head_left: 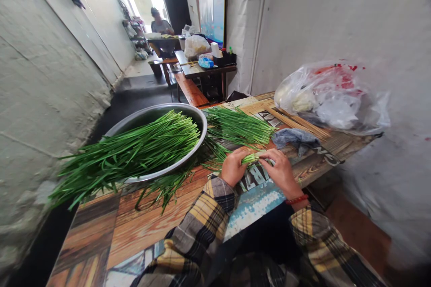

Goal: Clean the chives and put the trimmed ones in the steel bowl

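Left hand (pixel 234 167)'s got one small bunch of green stalks (pixel 250 158) gripped, right hand (pixel 279 170)'s pinching the pale ends. One grey rag (pixel 295 139) just past the right, one stalk pile (pixel 239 125) beyond both, one metal bowl (pixel 199 119) off left.

Grey, black and yellow plaid sleeves (pixel 205 215), red right-wrist bracelet (pixel 297 199)
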Demonstrator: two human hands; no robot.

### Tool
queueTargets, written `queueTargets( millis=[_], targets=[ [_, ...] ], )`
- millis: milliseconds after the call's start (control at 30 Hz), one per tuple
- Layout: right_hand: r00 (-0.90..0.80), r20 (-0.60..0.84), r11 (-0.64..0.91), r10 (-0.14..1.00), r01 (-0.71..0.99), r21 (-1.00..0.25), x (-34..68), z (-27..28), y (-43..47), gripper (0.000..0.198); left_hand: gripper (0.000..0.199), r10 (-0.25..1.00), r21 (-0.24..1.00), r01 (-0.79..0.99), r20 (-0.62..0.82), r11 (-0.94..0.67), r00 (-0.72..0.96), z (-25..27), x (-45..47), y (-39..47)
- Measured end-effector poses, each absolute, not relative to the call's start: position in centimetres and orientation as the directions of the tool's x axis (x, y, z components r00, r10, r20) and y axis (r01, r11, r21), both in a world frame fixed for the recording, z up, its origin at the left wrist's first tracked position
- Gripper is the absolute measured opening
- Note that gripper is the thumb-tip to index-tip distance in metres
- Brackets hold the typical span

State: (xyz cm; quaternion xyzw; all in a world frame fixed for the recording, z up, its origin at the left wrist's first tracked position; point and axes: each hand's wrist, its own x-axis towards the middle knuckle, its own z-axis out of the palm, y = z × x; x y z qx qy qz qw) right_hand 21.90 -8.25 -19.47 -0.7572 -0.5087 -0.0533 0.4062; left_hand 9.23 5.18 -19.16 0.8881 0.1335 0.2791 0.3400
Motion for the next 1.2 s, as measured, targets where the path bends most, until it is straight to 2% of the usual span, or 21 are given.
queueTargets(
  millis=[100,200,267,367,533,633,867,1033,1200],
  targets=[
    [0.529,0.461,-0.115,0.713,0.736,-0.667,21.7,-19.6,-8.3,0.021,0.016,0.415,0.643,0.094,0.369,-0.76,0.832,-18.9,9.1,5.0],
    [0.724,0.381,-0.211,0.575,0.581,-0.786,23.1,-20.2,-8.7,0.029,0.02,0.458,0.633,0.134,0.38,-0.762,0.804,-19.0,9.1,5.2],
    [0.793,0.347,-0.28,0.5,0.528,-0.802,24.4,-20.7,-9.0,0.035,0.021,0.517,0.652,0.162,0.399,-0.741,0.758,-19.2,9.2,5.4],
    [0.736,0.4,-0.33,0.546,0.627,-0.706,26.1,-21.3,-9.2,0.039,0.019,0.572,0.681,0.156,0.442,-0.715,0.691,-19.3,9.3,5.7],
    [0.603,0.449,-0.406,0.659,0.788,-0.463,26.6,-22.1,-8.2,0.027,0.016,0.61,0.695,0.123,0.516,-0.708,0.601,-19.3,9.4,5.9],
    [0.584,0.442,-0.436,0.681,0.808,-0.397,26.3,-22.2,-7.7,0.022,0.016,0.626,0.707,0.116,0.523,-0.698,0.578,-19.4,9.5,6.1],
    [0.555,0.468,-0.336,0.687,0.815,-0.472,25.4,-21.3,-8.1,0.024,0.008,0.653,0.679,0.225,0.476,-0.699,0.59,-19.8,9.5,6.2],
    [0.486,0.46,-0.258,0.743,0.843,-0.472,24.0,-20.2,-8.3,0.022,0.021,0.629,0.686,0.21,0.444,-0.697,0.638,-19.4,9.4,5.9],
    [0.551,0.463,-0.185,0.694,0.758,-0.626,23.4,-19.2,-7.8,0.025,0.014,0.573,0.63,0.239,0.401,-0.739,0.715,-19.4,9.3,5.9]
  ],
)
